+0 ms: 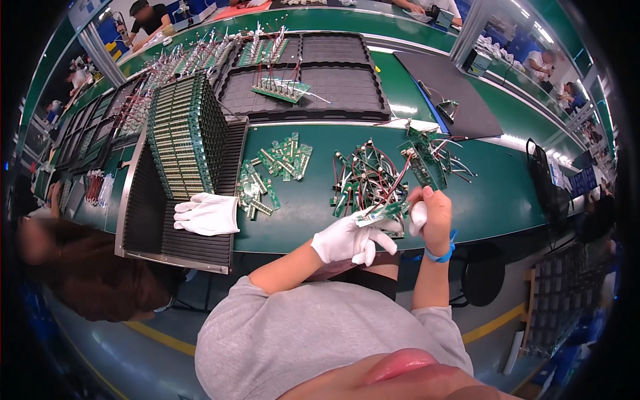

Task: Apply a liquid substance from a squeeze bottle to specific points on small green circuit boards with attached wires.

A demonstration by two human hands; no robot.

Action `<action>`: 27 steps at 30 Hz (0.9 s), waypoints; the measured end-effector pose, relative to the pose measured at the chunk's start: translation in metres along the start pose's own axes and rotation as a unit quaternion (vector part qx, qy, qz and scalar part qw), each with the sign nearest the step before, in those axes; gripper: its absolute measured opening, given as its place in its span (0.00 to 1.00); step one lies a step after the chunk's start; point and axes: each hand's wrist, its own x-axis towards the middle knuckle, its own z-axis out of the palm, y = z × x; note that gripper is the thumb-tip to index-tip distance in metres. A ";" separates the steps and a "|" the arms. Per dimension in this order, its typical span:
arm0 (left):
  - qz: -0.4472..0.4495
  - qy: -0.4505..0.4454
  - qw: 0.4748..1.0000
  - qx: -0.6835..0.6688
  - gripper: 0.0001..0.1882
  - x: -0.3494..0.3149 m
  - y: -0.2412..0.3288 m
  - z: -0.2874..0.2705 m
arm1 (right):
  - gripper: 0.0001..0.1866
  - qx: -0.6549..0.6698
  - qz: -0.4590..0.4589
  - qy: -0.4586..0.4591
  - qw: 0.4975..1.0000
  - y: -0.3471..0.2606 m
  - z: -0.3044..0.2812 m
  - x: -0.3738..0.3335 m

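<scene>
My left hand, in a white glove, grips a small green circuit board just over the table's near edge. Close on its right, my right hand has its fingers curled in at the board's end. White covering shows on some of its fingers, and a blue wrist strap circles the wrist. What the right fingertips pinch, if anything, is hidden. Beyond both hands lies a tangled pile of small boards with red, black and white wires. Larger green board panels with wires lie right of that pile.
Small bare boards lie loose left of the wired pile. A ribbed black rack holds a tall stack of board panels and a white glove. Black trays stand behind, beside a dark mat. Other people work around.
</scene>
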 end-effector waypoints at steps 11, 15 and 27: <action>0.055 0.062 0.996 -0.038 0.17 -0.016 0.008 0.008 | 0.20 -0.042 0.030 -0.015 0.999 0.004 0.025 -0.001; 0.078 0.064 0.993 -0.059 0.15 -0.031 0.013 -0.005 | 0.20 -0.058 0.055 -0.030 0.996 0.012 0.039 0.001; 0.138 0.030 0.948 -0.284 0.15 -0.062 0.019 -0.048 | 0.20 -0.096 0.075 -0.045 0.992 0.017 0.087 0.010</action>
